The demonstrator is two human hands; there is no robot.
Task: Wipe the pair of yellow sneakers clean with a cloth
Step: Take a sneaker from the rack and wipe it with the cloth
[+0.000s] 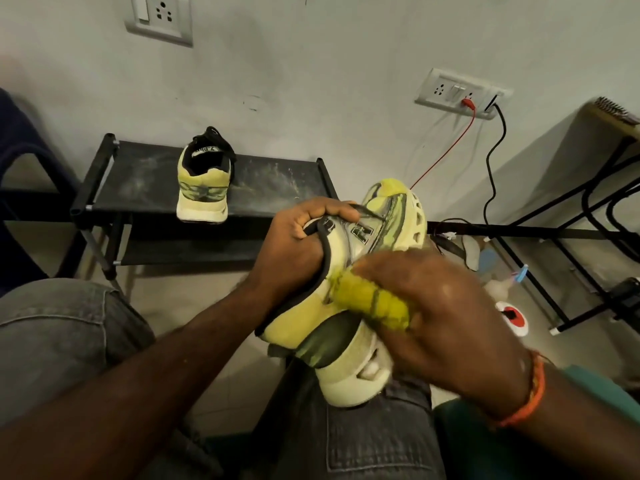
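Wiping of first sneaker (349,317) under way, second sneaker (204,183) waiting on rack (277,188) up-left of it | left hand (298,244) gripping collar, fingers curled inside | right hand (440,313) pressing bunched cloth (374,304) against side panel, fingers curled round it, blurring | next: turning sneaker toward unwiped faces, likely.

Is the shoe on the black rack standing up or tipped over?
Standing up. The sneaker sits flat on its sole on the rack, heel facing us.

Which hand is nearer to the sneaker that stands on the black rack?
Left. The left hand grips the held sneaker just right of the rack sneaker; the right hand works farther right and lower.
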